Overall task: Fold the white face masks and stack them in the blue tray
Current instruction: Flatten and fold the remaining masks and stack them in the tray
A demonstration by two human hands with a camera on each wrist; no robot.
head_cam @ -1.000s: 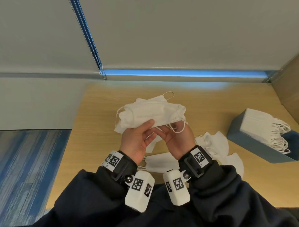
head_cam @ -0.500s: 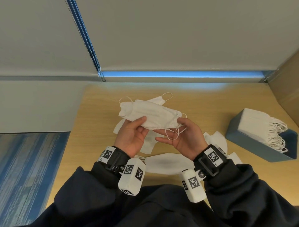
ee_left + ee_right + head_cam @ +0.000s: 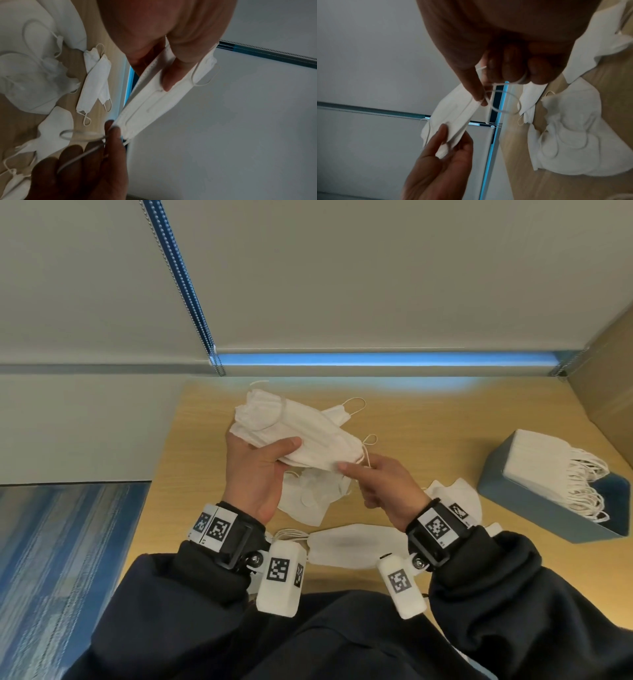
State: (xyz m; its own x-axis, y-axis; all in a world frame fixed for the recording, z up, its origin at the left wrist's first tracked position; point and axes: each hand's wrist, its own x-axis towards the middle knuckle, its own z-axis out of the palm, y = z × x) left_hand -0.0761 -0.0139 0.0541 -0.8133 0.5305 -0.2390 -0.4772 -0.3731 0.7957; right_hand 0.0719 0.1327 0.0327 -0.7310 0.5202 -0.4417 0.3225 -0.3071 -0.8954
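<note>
Since half a second ago the held mask [image 3: 301, 440] has tilted, its far end now raised toward the wall. Folded flat, white and pleated, it hangs above the table [image 3: 428, 440], left of the blue tray [image 3: 534, 501]. The left hand [image 3: 255, 474] grips its middle, thumb on top; the right hand [image 3: 383, 491] pinches its near corner (an ear loop trails over the fingers). Loose masks [image 3: 308, 498] beside the tray lie partly hidden under both hands.
</note>
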